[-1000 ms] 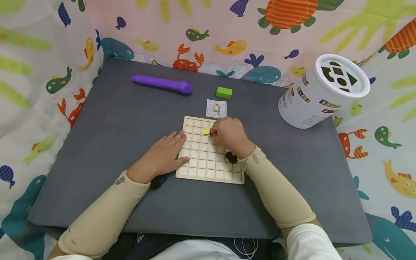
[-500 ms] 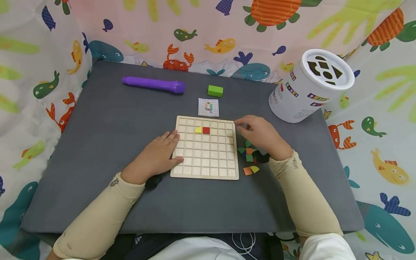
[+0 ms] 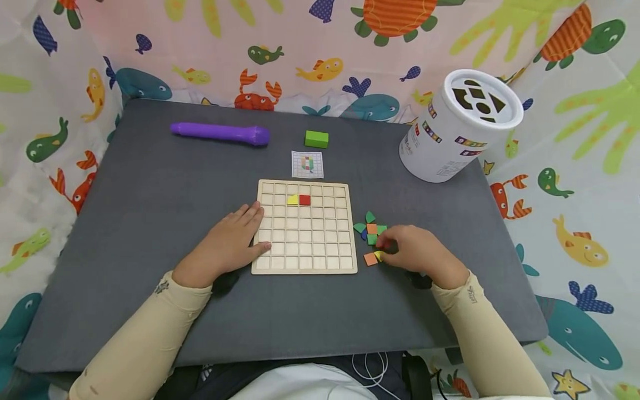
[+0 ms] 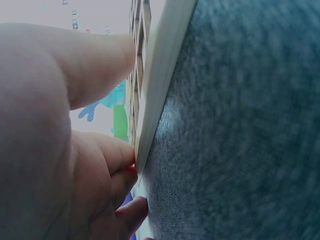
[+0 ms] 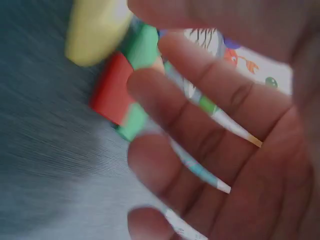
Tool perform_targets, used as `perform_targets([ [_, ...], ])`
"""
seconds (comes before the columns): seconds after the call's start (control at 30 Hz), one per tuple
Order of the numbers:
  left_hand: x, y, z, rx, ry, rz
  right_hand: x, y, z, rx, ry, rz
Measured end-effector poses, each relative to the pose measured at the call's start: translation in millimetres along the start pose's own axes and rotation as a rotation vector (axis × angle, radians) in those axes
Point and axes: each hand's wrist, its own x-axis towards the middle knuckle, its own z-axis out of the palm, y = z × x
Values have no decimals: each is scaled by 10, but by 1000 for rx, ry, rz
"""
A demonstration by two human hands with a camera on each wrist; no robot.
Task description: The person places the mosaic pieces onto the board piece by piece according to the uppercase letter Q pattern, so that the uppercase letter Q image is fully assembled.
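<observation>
A wooden grid board (image 3: 327,236) lies on the grey table, with a yellow piece (image 3: 292,200) and a red square piece (image 3: 305,200) side by side in its upper cells. My left hand (image 3: 222,241) rests along the board's left edge, thumb on the rim and fingers straight; the left wrist view has the fingertips against that edge. To the right of the board, my right hand (image 3: 422,250) is over a small pile of coloured pieces. Its fingers are loosely bent and apart near a yellow piece (image 5: 97,32) and a red piece (image 5: 114,90), gripping neither.
Beside the right hand lie green pieces (image 3: 370,216) and orange pieces (image 3: 370,259). Beyond the board are a small pattern card (image 3: 307,165), a green block (image 3: 317,139) and a purple microphone-shaped stick (image 3: 220,132). A white tub (image 3: 440,147) with a shape-cut lid stands back right.
My right hand has let go of the red square on the board and moved right and toward me, over the loose pieces. My left hand stays at the board's edge. The head view has shifted.
</observation>
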Motion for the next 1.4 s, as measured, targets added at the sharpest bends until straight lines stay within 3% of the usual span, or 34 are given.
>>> perform_targets([
  [0.1, -12, 6, -2, 6, 0, -5, -139, -22, 103, -20, 21, -27],
  [0.3, -27, 19, -17, 8, 13, -1, -280, -51, 220, -62, 108, 21],
  [0.6, -30, 46, -46, 18, 20, 3, -267, -40, 243, 69, 32, 7],
  [0.93, -15, 35, -10, 13, 34, -2, -220, -20, 217, -73, 140, -124],
  [1.4, -5, 27, -3, 11, 10, -17, -270, -4, 215, -147, 117, -69],
])
